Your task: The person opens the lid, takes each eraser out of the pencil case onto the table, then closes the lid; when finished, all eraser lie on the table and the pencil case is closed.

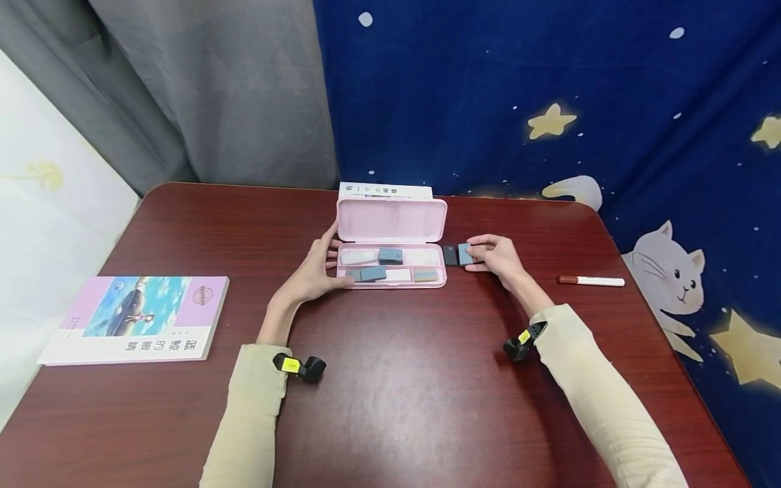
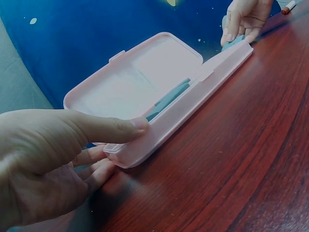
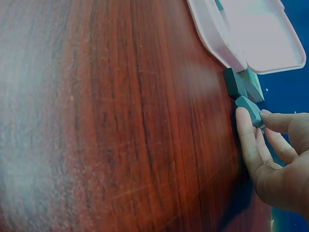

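Note:
A pink pencil case (image 1: 392,220) stands with its lid raised near the table's back. My left hand (image 1: 310,273) grips its left end, thumb over the front rim and fingers at the side and back. Inside lie several block erasers, among them a blue-grey eraser (image 1: 390,256), a white eraser (image 1: 358,257) and a striped pastel eraser (image 1: 425,276). Just right of the case, my right hand (image 1: 499,259) pinches a blue-grey eraser (image 3: 249,111) between thumb and fingers. A black eraser (image 3: 234,83) sits between that eraser and the case's right end.
Behind the raised lid is a white book or box (image 1: 386,190). A purple-and-white book (image 1: 137,318) lies at the table's left. On the right lies a white marker with a brown cap (image 1: 590,281). Curtains hang behind the table (image 1: 390,407).

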Tool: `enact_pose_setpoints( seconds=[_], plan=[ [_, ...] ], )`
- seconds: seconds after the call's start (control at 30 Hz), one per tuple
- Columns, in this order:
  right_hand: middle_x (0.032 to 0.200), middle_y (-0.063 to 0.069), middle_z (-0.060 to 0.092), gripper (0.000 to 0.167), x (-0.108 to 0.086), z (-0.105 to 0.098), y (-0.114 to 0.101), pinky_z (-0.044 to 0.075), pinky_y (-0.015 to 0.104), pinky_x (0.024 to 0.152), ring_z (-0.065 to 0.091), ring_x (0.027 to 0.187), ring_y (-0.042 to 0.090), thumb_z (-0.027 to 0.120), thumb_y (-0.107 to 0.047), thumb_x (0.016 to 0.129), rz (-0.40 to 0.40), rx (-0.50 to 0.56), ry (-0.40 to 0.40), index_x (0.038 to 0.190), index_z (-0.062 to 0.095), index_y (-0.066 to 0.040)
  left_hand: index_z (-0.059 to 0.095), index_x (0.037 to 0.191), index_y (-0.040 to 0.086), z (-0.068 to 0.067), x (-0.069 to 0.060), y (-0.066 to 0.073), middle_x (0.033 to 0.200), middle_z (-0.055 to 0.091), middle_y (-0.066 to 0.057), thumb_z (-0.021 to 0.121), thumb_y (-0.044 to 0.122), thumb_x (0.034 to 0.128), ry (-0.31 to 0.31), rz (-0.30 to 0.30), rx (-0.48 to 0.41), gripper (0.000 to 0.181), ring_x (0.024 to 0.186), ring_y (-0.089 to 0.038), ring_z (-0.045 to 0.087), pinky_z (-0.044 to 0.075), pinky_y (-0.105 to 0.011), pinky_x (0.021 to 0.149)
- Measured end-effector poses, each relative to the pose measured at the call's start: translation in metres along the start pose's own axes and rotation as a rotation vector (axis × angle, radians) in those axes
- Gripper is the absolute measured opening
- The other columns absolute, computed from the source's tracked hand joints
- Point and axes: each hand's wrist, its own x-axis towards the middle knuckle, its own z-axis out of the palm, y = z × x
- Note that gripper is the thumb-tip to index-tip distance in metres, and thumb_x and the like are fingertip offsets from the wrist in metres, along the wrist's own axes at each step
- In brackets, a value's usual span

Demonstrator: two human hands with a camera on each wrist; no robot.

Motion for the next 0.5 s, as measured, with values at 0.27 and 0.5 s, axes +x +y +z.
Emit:
enact_pose_setpoints(
  seconds=[0.27, 0.5],
  plan=[
    [0.088, 0.013, 0.063, 0.029, 0.001, 0.006, 0.000, 0.058, 0.032, 0.063, 0.060, 0.062, 0.013, 0.063, 0.002, 0.090, -0.028, -0.122, 0.069, 0.117, 0.059, 0.011, 0.001, 0.156, 0.019, 0.001, 0.001, -0.002, 0.134, 0.031, -0.021, 0.083, 0.000, 0.0732, -0.005, 0.016, -0.008, 0.118, 0.121, -0.033, 0.039, 0.037, -0.046, 0.105],
    [0.097, 0.024, 0.066, 0.024, 0.001, 0.011, -0.004, 0.058, 0.032, 0.061, 0.065, 0.065, 0.012, 0.065, 0.000, 0.089, -0.069, -0.258, 0.092, 0.111, 0.063, 0.009, 0.002, 0.156, 0.020, 0.000, 0.000, -0.002, 0.134, 0.032, -0.021, 0.083, -0.001, 0.0729, 0.005, 0.012, -0.010, 0.118, 0.120, -0.034, 0.039, 0.037, -0.047, 0.104]
  ],
)
